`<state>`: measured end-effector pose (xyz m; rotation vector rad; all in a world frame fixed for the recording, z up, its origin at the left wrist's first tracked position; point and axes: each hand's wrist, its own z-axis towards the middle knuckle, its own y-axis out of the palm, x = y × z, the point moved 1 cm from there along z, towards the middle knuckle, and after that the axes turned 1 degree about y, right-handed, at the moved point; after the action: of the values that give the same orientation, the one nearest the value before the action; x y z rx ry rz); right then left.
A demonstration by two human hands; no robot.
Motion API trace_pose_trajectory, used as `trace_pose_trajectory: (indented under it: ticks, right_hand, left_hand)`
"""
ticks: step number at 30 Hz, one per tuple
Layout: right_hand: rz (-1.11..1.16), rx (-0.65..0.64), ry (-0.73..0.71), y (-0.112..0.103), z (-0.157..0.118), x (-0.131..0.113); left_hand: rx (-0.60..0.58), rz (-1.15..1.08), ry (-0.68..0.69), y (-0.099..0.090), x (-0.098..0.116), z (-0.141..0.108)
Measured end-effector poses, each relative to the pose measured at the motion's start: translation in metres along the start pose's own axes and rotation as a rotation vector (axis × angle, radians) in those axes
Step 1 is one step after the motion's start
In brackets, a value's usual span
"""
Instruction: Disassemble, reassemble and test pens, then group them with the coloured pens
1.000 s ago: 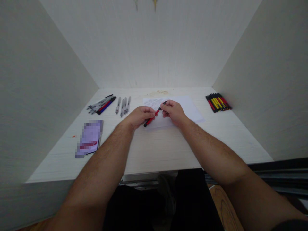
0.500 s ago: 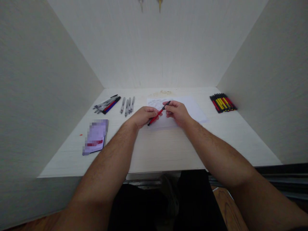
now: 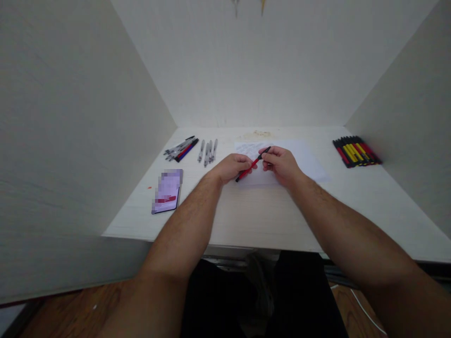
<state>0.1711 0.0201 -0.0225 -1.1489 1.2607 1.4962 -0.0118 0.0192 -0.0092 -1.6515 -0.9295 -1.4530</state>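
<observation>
A red pen (image 3: 250, 168) with black ends slants between my two hands, over sheets of white paper (image 3: 310, 162). My left hand (image 3: 234, 168) is closed on its red barrel, toward the lower end. Thumb and fingers of my right hand (image 3: 280, 163) pinch the black upper part, near the tip. The paper under the hands carries grey scribbles (image 3: 252, 149) on its left part. My palms hide some of the sheet.
Clear pens (image 3: 207, 152) lie left of the paper, with a pile of clear, red and blue pens (image 3: 181, 149) beyond. A phone (image 3: 167, 191) with a blurred screen lies nearer me. Red and yellow pens (image 3: 356, 151) sit in a row by the right wall (image 3: 405, 94).
The whole view has swung to the left, so the desk and its things appear farther right. Both hands keep about the same hold on the red pen.
</observation>
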Motion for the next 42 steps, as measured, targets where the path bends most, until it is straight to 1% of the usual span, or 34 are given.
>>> trace_pose_trajectory:
  ticks: [6, 12, 18, 23, 25, 28, 33, 42]
  right_hand:
    - [-0.015, 0.018, -0.004, 0.0015, -0.0015, -0.0004]
    - [-0.040, 0.035, -0.003, 0.0017, -0.0015, 0.0004]
    - [-0.069, 0.045, -0.016, 0.0012, -0.0011, 0.0007]
    - [-0.115, 0.097, -0.017, 0.0032, -0.0022, -0.0010]
    - [-0.124, 0.099, -0.020, 0.0035, -0.0022, -0.0006]
    - [-0.105, 0.078, 0.000, 0.0028, -0.0015, 0.0009]
    - [-0.001, 0.052, 0.044, 0.0020, -0.0011, -0.0003]
    - [0.036, 0.044, 0.038, 0.0034, -0.0027, -0.0047]
  left_hand:
    - [0.024, 0.052, -0.035, 0.0019, 0.0046, -0.0024]
    - [0.012, 0.060, -0.010, 0.0037, 0.0070, -0.0036]
    - [0.036, 0.094, -0.015, 0.0039, 0.0058, -0.0026]
    - [0.033, 0.101, -0.015, 0.0046, 0.0059, -0.0025]
    - [0.035, 0.099, -0.010, 0.0044, 0.0054, -0.0022]
    - [0.036, 0.089, -0.005, 0.0029, 0.0034, -0.0012]
    - [0.021, 0.041, -0.018, 0.0008, 0.0001, 0.0006]
    - [0.019, -0.010, -0.010, 0.0009, -0.0006, 0.0006]
